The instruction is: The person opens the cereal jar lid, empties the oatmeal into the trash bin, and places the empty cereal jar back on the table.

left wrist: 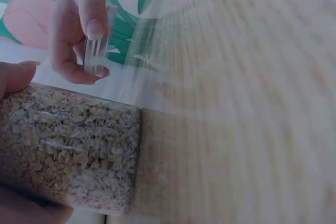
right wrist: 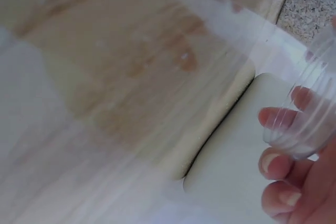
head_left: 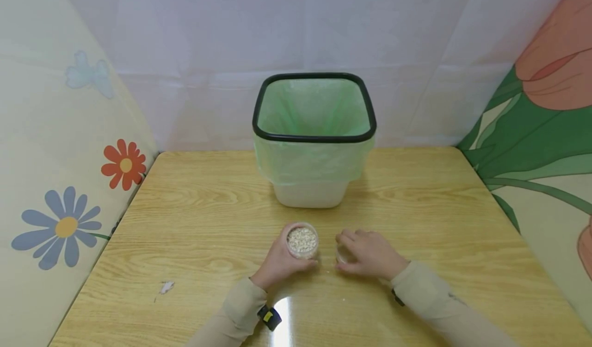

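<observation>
From where I stand, the person's left hand (head_left: 283, 257) is wrapped round a clear jar of oats (head_left: 302, 240), thumb on one side and fingers on the other, parted by the jar's width; the jar is upright and uncovered, the flakes showing at its mouth; whether its base rests on the table (head_left: 208, 193) or sits just above, I cannot tell.

Near it, a little to the right, the right hand (head_left: 370, 254) grips a clear lid (left wrist: 97, 53) by its rim, thumb and fingers curved and spread across it; the lid is ridged at its edge, held roughly level and apart from the jar.

Just beyond both hands stands a white bin (head_left: 310, 195), lined with a pale green bag (head_left: 314, 157) under a black rim (head_left: 314, 139); behind it hangs a white sheet (head_left: 213, 38); flowered panels (head_left: 41, 131) flank the table, and a small pale patch (head_left: 167, 287) marks its left side.
</observation>
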Demonstrator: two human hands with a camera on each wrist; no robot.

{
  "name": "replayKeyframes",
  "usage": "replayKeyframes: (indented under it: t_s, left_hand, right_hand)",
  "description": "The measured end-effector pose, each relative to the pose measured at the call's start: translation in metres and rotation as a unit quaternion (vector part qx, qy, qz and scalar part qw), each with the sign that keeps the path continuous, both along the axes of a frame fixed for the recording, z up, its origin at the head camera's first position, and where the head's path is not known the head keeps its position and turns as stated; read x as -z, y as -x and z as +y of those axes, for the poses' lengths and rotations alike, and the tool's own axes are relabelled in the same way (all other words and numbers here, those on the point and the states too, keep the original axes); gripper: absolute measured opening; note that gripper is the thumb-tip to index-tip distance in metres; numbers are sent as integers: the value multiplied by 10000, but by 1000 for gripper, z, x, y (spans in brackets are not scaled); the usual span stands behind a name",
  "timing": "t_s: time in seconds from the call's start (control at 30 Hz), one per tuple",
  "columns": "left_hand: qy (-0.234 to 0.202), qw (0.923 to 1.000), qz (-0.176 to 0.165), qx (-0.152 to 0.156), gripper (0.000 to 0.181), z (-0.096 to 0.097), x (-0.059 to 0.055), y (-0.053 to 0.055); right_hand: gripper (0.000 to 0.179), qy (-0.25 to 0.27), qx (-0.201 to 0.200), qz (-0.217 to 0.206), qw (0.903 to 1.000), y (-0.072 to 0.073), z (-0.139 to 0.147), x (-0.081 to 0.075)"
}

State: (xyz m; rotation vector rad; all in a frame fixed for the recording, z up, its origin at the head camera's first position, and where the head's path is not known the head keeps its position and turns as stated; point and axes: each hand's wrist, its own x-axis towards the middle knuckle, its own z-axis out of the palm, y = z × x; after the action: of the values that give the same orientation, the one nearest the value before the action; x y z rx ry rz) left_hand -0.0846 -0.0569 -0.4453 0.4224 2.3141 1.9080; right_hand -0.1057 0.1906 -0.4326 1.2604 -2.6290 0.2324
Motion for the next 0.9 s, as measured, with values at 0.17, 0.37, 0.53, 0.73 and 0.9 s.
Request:
replayKeyframes:
  t_s: [0.17, 0.37, 0.53, 0.73, 0.9]
  left_hand:
    - [-4, 10000, -71, 22, 80, 0, 0, 0]
    - [-35, 9999, -158, 43, 79, 0, 1, 1]
    - [-108, 9998, -176, 47, 80, 0, 1, 0]
    - [-138, 9998, -150, 57, 79, -1, 1, 0]
    - [-166, 9998, -38, 57, 79, -1, 2, 0]
  right_hand:
    - [48, -11, -52, -40, 10000, 0, -1, 1]
    - [49, -72, -38, -118, 9999, 1, -1, 4]
    - [49, -117, -14, -153, 9998, 1, -2, 5]
    - [50, -287, 138, -367, 9988, -1, -3, 3]
    - [52, -468, 196, -436, 9978, -1, -3, 1]
